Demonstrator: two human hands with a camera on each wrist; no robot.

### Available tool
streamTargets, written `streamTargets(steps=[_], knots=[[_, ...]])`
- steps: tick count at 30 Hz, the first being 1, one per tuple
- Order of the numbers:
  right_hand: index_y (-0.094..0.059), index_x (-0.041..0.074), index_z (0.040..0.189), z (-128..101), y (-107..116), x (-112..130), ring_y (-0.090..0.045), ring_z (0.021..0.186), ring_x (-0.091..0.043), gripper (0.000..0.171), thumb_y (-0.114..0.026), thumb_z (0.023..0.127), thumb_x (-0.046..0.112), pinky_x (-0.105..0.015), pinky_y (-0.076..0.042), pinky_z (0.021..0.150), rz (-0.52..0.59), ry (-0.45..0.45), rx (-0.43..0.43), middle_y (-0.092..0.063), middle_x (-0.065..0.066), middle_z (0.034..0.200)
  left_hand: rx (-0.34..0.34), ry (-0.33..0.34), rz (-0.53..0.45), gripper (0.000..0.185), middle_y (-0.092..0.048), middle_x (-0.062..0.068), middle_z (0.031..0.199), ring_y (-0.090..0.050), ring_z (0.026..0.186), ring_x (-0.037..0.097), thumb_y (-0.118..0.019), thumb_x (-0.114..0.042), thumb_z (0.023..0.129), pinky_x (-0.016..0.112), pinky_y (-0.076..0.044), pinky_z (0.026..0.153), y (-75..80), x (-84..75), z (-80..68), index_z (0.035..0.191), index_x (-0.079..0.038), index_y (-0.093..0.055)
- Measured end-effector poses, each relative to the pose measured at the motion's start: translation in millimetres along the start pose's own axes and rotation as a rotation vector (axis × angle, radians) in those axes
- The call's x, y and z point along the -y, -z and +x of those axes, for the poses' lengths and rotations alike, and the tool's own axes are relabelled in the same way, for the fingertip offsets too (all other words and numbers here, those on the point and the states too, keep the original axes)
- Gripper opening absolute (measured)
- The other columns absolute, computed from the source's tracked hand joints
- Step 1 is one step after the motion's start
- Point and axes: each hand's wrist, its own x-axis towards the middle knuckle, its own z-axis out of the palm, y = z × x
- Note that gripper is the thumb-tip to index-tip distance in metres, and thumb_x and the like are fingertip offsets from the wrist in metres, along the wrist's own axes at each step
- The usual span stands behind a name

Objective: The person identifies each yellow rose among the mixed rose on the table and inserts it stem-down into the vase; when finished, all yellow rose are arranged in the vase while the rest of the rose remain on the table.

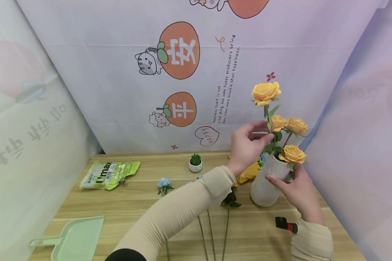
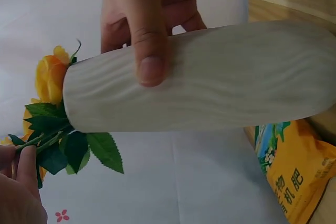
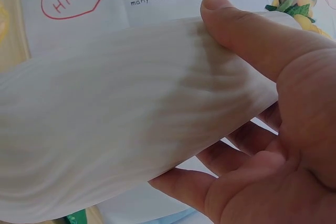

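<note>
The left hand [image 1: 248, 146] pinches a green stem just above the white ribbed vase [image 1: 268, 181], among orange roses [image 1: 265, 92]. The right hand [image 1: 297, 190] grips the vase; its fingers behind the vase are hidden.

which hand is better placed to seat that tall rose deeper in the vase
Left. Its fingers already pinch the green stem of the tall orange rose above the ribbed white ceramic vase. The right hand is wrapped round the vase, steadying it.
</note>
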Motion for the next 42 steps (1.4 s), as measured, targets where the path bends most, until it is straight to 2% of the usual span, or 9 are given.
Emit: streamTargets(steps=[6, 13, 21, 29, 37, 40, 42], knots=[[-0.015, 0.005, 0.171, -0.4, -0.5, -1.0, -0.043, 0.143, -0.061, 0.110, -0.083, 0.096, 0.047, -0.072, -0.052, 0.102, 0.000, 0.009, -0.008, -0.032, -0.032, 0.167, 0.036, -0.012, 0.084, 0.029, -0.080, 0.009, 0.110, -0.072, 0.089, -0.005, -0.081, -0.003, 0.097, 0.019, -0.062, 0.082, -6.2, 19.1, -9.4, 0.126, -0.005, -0.078], [-0.018, 0.006, 0.171, -0.3, 0.0, -0.8, -0.044, 0.143, -0.059, 0.107, -0.083, 0.096, 0.045, -0.072, -0.052, 0.102, 0.007, 0.031, -0.017, -0.035, -0.030, 0.166, 0.047, -0.034, 0.104, 0.028, -0.080, 0.010, 0.109, -0.072, 0.090, -0.007, -0.081, -0.003, 0.097, 0.019, -0.062, 0.082, -11.3, 36.0, -15.6, 0.125, -0.005, -0.079], [-0.015, 0.006, 0.172, -1.1, 0.1, 0.3, -0.043, 0.144, -0.061, 0.109, -0.082, 0.096, 0.047, -0.072, -0.052, 0.101, -0.004, 0.020, -0.016, -0.032, -0.032, 0.168, 0.075, 0.016, 0.128, 0.020, -0.081, 0.010, 0.106, -0.071, 0.088, -0.008, -0.081, -0.009, 0.099, 0.018, -0.062, 0.080, -6.5, 36.7, -19.0, 0.118, -0.004, -0.079], [-0.014, 0.007, 0.172, -0.7, -0.8, 0.5, -0.044, 0.143, -0.061, 0.111, -0.082, 0.096, 0.049, -0.074, -0.051, 0.101, -0.005, 0.008, -0.013, -0.032, -0.032, 0.167, 0.082, 0.024, 0.052, 0.023, -0.080, 0.010, 0.114, -0.074, 0.090, -0.003, -0.076, -0.006, 0.101, 0.023, -0.064, 0.081, 0.5, 37.4, -19.2, 0.124, -0.004, -0.079], [-0.015, 0.007, 0.172, 0.0, -0.7, -2.0, -0.043, 0.143, -0.060, 0.110, -0.083, 0.096, 0.047, -0.075, -0.051, 0.101, 0.017, 0.030, -0.019, -0.032, -0.031, 0.167, 0.118, -0.005, -0.052, 0.026, -0.079, 0.015, 0.117, -0.075, 0.093, 0.003, -0.069, -0.010, 0.107, 0.028, -0.065, 0.085, 3.2, 33.3, -17.3, 0.131, -0.001, -0.075], [-0.016, 0.007, 0.172, -0.5, -0.6, -2.7, -0.044, 0.143, -0.060, 0.109, -0.083, 0.096, 0.047, -0.075, -0.051, 0.101, 0.016, 0.034, -0.019, -0.033, -0.030, 0.166, 0.129, -0.021, -0.034, 0.026, -0.079, 0.015, 0.115, -0.074, 0.093, 0.003, -0.068, -0.011, 0.108, 0.026, -0.064, 0.086, 2.3, 31.8, -16.9, 0.131, -0.001, -0.075], [-0.016, 0.007, 0.172, -0.7, -0.5, -3.2, -0.045, 0.142, -0.059, 0.108, -0.083, 0.096, 0.046, -0.075, -0.051, 0.100, 0.014, 0.036, -0.021, -0.034, -0.030, 0.166, 0.128, -0.035, 0.013, 0.024, -0.079, 0.013, 0.112, -0.073, 0.092, 0.001, -0.069, -0.012, 0.108, 0.024, -0.063, 0.086, 1.2, 31.2, -16.8, 0.128, -0.001, -0.076]])
